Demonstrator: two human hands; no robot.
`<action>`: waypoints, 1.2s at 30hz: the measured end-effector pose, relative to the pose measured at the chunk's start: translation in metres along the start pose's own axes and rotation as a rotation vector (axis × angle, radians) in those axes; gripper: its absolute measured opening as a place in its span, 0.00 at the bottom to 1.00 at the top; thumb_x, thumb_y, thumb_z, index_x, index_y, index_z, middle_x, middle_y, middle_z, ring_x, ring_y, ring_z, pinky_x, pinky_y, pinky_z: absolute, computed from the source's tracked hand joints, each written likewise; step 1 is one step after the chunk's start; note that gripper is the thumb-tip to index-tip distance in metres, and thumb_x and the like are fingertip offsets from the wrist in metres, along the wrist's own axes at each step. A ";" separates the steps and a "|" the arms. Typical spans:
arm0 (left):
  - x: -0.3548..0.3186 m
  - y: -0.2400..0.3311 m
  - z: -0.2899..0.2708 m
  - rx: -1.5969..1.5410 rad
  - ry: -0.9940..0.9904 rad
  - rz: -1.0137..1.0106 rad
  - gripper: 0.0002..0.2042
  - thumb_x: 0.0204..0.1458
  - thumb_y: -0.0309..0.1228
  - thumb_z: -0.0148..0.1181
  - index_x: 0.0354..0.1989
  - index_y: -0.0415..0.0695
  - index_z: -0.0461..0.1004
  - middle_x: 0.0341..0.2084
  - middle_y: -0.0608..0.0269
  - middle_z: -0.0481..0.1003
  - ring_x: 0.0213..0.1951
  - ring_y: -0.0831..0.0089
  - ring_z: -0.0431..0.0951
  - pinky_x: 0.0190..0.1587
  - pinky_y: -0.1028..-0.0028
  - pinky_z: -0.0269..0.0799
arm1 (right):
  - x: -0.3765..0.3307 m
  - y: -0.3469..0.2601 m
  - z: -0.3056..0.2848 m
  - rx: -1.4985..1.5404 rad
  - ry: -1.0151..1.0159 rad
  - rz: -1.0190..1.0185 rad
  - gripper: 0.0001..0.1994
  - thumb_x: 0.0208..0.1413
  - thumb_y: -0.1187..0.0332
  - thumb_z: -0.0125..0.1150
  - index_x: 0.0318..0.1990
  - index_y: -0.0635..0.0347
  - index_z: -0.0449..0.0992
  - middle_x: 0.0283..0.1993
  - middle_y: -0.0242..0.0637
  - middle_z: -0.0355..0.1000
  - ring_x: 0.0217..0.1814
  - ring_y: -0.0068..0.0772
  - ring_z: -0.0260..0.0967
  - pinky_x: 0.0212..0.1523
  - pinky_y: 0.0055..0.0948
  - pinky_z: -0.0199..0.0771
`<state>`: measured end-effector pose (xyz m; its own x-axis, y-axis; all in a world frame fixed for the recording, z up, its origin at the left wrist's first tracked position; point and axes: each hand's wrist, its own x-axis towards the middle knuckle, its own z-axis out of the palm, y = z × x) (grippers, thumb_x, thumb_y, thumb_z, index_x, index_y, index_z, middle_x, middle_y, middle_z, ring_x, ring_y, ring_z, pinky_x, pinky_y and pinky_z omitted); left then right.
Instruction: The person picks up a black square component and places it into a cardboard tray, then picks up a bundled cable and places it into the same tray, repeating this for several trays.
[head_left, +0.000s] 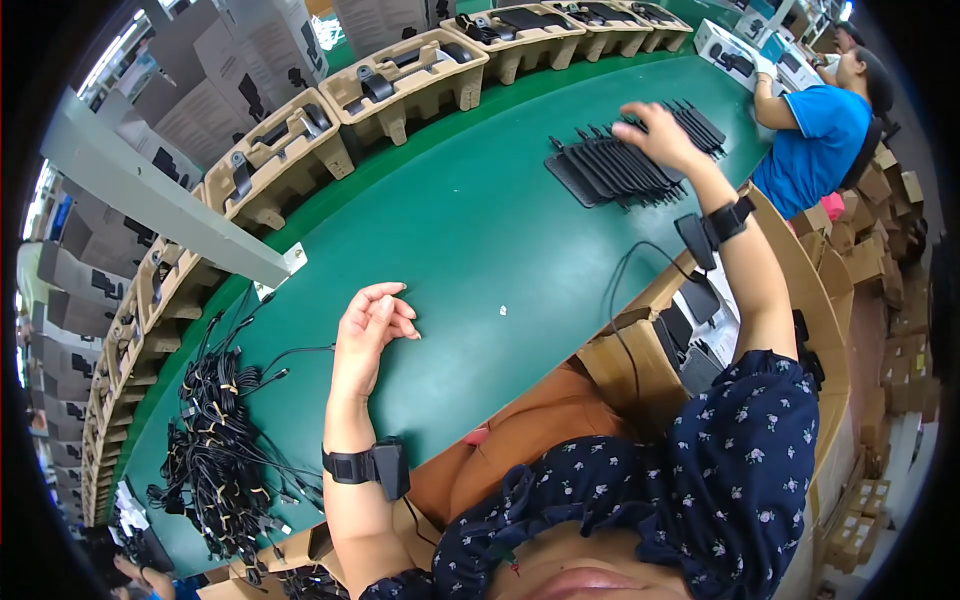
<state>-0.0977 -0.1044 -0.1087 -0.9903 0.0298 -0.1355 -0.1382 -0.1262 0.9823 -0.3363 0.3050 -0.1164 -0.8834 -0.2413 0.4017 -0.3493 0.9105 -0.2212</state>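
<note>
My right hand (655, 135) reaches over a leaning row of flat black panels (605, 170) with thin prongs at their ends. Its fingers are spread above the row; whether the fingertips touch a panel cannot be made out. A second bunch of the same panels (700, 128) lies just beyond that hand. My left hand (372, 325) hovers over the green tabletop (470, 250), fingers loosely bent and apart, with nothing in them. Left of it lies a large heap of black cables (215, 440), tied in bundles with plugs on their ends. Each wrist wears a black strap with a small box.
Moulded brown trays (405, 80) holding black parts curve along the table's far side. A grey post (165, 190) rises by the left. Below my right arm, an open carton (625, 365) contains black and grey pieces. A person in blue (825, 130) works at the far right.
</note>
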 end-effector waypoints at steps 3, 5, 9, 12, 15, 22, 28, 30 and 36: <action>-0.001 0.000 0.002 0.026 0.019 0.010 0.11 0.57 0.31 0.46 0.43 0.38 0.66 0.27 0.61 0.71 0.26 0.78 0.72 0.33 0.76 0.72 | -0.027 -0.014 0.018 -0.005 -0.304 0.139 0.27 0.51 0.48 0.52 0.57 0.46 0.61 0.59 0.52 0.54 0.62 0.51 0.50 0.56 0.49 0.55; -0.001 -0.001 0.001 0.039 0.023 0.013 0.10 0.57 0.31 0.46 0.43 0.38 0.67 0.27 0.61 0.71 0.26 0.78 0.71 0.33 0.76 0.72 | -0.035 -0.034 0.024 -0.030 -0.314 0.191 0.28 0.52 0.47 0.49 0.60 0.39 0.55 0.63 0.52 0.47 0.65 0.53 0.43 0.56 0.59 0.50; 0.004 -0.006 0.000 0.079 0.030 0.019 0.10 0.57 0.31 0.45 0.43 0.38 0.66 0.26 0.60 0.71 0.25 0.78 0.71 0.32 0.76 0.72 | -0.036 -0.061 0.040 0.022 -0.285 0.148 0.27 0.53 0.48 0.47 0.61 0.38 0.54 0.64 0.53 0.44 0.67 0.54 0.40 0.56 0.63 0.48; 0.004 -0.004 -0.001 0.083 0.041 0.020 0.10 0.57 0.31 0.45 0.43 0.38 0.66 0.26 0.61 0.72 0.25 0.78 0.71 0.32 0.76 0.72 | -0.034 -0.093 0.042 0.098 -0.278 0.047 0.26 0.55 0.50 0.46 0.61 0.39 0.54 0.64 0.53 0.44 0.67 0.54 0.40 0.57 0.62 0.46; 0.005 -0.004 -0.001 0.076 0.050 0.024 0.10 0.57 0.31 0.45 0.43 0.38 0.66 0.26 0.61 0.71 0.25 0.78 0.71 0.32 0.76 0.72 | -0.039 -0.134 0.040 0.136 -0.316 -0.074 0.26 0.55 0.52 0.47 0.61 0.40 0.54 0.65 0.52 0.43 0.68 0.52 0.37 0.59 0.62 0.41; 0.007 -0.005 0.003 0.068 0.048 0.011 0.11 0.57 0.30 0.45 0.43 0.37 0.66 0.27 0.60 0.71 0.25 0.78 0.72 0.32 0.77 0.72 | -0.059 -0.206 0.047 0.319 -0.259 -0.396 0.27 0.54 0.54 0.49 0.61 0.43 0.52 0.65 0.47 0.46 0.68 0.49 0.39 0.60 0.60 0.40; 0.006 0.001 0.010 0.083 0.050 -0.006 0.11 0.57 0.30 0.46 0.43 0.37 0.66 0.27 0.60 0.71 0.25 0.78 0.72 0.31 0.77 0.72 | -0.041 -0.199 0.052 0.713 -0.091 -0.460 0.20 0.50 0.61 0.56 0.51 0.56 0.66 0.53 0.44 0.62 0.58 0.44 0.57 0.57 0.39 0.56; 0.007 0.000 0.009 0.094 0.044 -0.004 0.11 0.57 0.30 0.46 0.43 0.37 0.66 0.27 0.60 0.72 0.25 0.78 0.72 0.31 0.77 0.72 | -0.024 -0.181 0.046 0.663 0.072 -0.388 0.18 0.49 0.63 0.57 0.47 0.59 0.69 0.49 0.43 0.66 0.54 0.43 0.60 0.54 0.34 0.60; 0.010 0.003 0.007 0.120 0.026 -0.015 0.12 0.57 0.31 0.45 0.45 0.37 0.65 0.28 0.60 0.71 0.26 0.79 0.71 0.34 0.77 0.71 | 0.000 -0.092 0.064 0.404 0.245 0.040 0.23 0.44 0.61 0.61 0.50 0.52 0.67 0.55 0.42 0.61 0.57 0.45 0.56 0.56 0.38 0.58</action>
<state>-0.1076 -0.0972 -0.1061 -0.9884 0.0045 -0.1520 -0.1520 -0.0061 0.9884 -0.3243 0.1996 -0.1531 -0.8159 -0.0788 0.5728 -0.4532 0.7023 -0.5489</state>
